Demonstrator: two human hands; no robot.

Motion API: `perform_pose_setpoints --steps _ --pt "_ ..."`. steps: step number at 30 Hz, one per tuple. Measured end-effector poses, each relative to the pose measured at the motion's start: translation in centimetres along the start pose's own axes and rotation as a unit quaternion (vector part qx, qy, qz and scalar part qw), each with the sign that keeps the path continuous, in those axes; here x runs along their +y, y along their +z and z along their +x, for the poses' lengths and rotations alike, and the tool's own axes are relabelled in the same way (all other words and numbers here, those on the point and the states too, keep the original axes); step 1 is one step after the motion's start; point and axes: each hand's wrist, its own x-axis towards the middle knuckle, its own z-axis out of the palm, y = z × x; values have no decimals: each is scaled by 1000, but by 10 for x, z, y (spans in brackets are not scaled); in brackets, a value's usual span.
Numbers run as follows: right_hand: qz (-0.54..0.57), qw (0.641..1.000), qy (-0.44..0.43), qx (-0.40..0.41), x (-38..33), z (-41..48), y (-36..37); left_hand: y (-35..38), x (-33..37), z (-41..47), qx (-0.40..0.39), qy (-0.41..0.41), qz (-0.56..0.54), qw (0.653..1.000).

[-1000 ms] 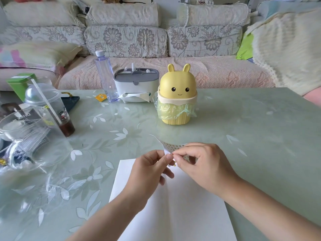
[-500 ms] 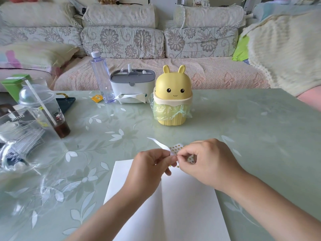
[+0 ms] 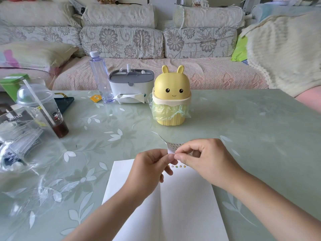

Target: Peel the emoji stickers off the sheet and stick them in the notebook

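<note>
Curled sticker sheet (image 3: 174, 145) above open white notebook (image 3: 182, 206) bearing stickers (image 3: 177, 166).

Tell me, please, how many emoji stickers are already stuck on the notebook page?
4 stickers show plainly, side by side in a row on the right page of the notebook, near its top; the left hand or right hand may hide more.

The left hand (image 3: 147, 168) and right hand (image 3: 206, 159) cover most of the sticker sheet (image 3: 171, 147); stickers (image 3: 176, 166) on the bottom-cropped notebook (image 3: 187, 206) are too small to read.
</note>
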Motion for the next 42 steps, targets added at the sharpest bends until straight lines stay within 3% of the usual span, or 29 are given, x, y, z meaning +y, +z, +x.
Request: perform_pose_setpoints --steps 9,14,18,23,26,28,30,32,34,37,42 --pt "14 998 53 -9 1 6 6 -2 0 0 2 -9 23 1000" --pt "138 973 170 -68 3 11 14 -6 -2 -2 8 -27 125 992" --pt "158 955 230 -98 8 16 23 -12 -6 -4 22 -30 234 972" --pt "67 976 187 -88 14 19 37 -27 -13 -1 97 1 408 908" --pt "69 976 192 -71 17 20 41 -37 -18 5 101 13 472 876" --pt "72 975 200 -63 20 20 41 -39 -23 11 83 74 460 881" --pt "59 976 205 -47 24 20 38 -38 -28 17 12 158 445 881" --pt "35 978 202 -26 30 20 32 -33 -33 20 -92 196 466 858" --pt "7 981 194 -4 36 19 24 -27 -37 21 -142 187 509 828" --pt "-48 984 171 32 48 15 14 -22 -42 24 -104 165 575 795" --pt "-203 975 78 49 67 0 8 -13 -38 27 -69 184 572 796"
